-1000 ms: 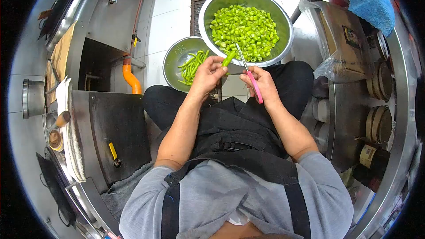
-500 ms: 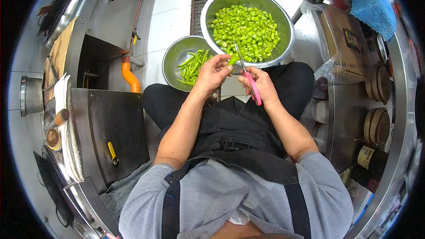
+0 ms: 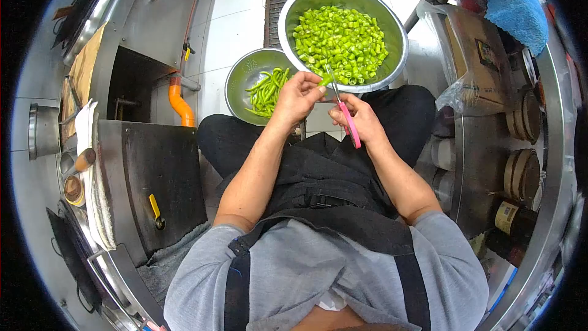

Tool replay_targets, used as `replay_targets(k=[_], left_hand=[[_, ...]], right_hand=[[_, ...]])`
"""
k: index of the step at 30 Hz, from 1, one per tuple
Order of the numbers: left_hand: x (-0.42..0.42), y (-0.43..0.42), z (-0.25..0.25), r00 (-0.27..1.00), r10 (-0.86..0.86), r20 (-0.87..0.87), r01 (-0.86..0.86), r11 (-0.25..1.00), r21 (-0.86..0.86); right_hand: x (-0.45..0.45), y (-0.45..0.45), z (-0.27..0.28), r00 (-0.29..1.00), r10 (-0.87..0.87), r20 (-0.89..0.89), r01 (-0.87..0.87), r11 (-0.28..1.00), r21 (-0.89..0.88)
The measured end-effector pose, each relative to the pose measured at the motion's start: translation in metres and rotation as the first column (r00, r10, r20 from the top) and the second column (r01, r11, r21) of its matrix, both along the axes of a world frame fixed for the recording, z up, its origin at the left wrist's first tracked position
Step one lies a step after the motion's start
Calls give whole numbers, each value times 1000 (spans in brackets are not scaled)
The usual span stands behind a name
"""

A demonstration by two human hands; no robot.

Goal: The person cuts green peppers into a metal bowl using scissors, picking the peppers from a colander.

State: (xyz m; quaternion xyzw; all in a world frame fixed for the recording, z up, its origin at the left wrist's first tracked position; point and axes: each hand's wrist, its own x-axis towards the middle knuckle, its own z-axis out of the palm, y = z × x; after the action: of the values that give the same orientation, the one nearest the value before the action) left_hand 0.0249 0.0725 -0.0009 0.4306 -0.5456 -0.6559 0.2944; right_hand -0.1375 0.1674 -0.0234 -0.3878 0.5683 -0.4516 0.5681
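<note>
Between the thumb and fingers of my left hand (image 3: 298,99) is a green chili pepper (image 3: 325,80), its free end at the scissor blades. My right hand (image 3: 359,119) is closed around the pink handles of a pair of scissors (image 3: 350,124), whose blades point up and away from me. Just beyond both hands stands a large steel bowl (image 3: 401,43) filled with cut green pepper pieces (image 3: 343,40). To its left, a smaller steel colander (image 3: 236,79) holds whole green peppers (image 3: 267,93), partly hidden behind my left hand.
Steel cabinets (image 3: 159,184) with an orange pipe (image 3: 179,104) flank my left side. On the right are a shelf unit with a plastic-wrapped cardboard box (image 3: 478,55), a blue towel (image 3: 516,6) and a dark bottle (image 3: 513,219). A floor drain grate (image 3: 280,0) runs beyond the bowls.
The pepper in my left hand shows less length beyond the fingers than before. Both hands stay in nearly the same place, and the scissors have shifted only slightly.
</note>
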Motion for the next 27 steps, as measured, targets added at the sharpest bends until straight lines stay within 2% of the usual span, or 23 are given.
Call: replay_targets(k=[1, 5, 7, 14, 17, 19, 21, 27], left_hand=[[-1, 2, -1, 999, -47, 1, 47, 999, 6], [-3, 0, -6, 1000, 10, 8, -9, 994, -112], [-3, -1, -7, 1000, 24, -12, -25, 995, -95], [1, -9, -6, 992, 116, -44, -116, 993, -13], [-3, -9, -6, 994, 73, -84, -75, 997, -22], [-7, -5, -2, 996, 32, -80, -33, 999, -9], [-8, -3, -2, 997, -7, -74, 7, 1000, 5], [-9, -7, -3, 997, 65, -39, -66, 998, -14]], right_hand=[[0, -3, 4, 1000, -1, 1, 1, 1000, 0], [-1, -8, 9, 1000, -27, -16, 27, 999, -21], [1, -5, 20, 999, -29, -38, 29, 1000, 8], [-6, 3, -5, 995, -92, 27, 91, 995, 39], [-5, 1, -8, 1000, -1, -11, 1, 999, 46], [-2, -4, -6, 994, 49, -101, -58, 994, -89], [1, -7, 2, 999, 14, -51, -17, 998, -67], [3, -7, 11, 999, -33, -3, 33, 999, 20]])
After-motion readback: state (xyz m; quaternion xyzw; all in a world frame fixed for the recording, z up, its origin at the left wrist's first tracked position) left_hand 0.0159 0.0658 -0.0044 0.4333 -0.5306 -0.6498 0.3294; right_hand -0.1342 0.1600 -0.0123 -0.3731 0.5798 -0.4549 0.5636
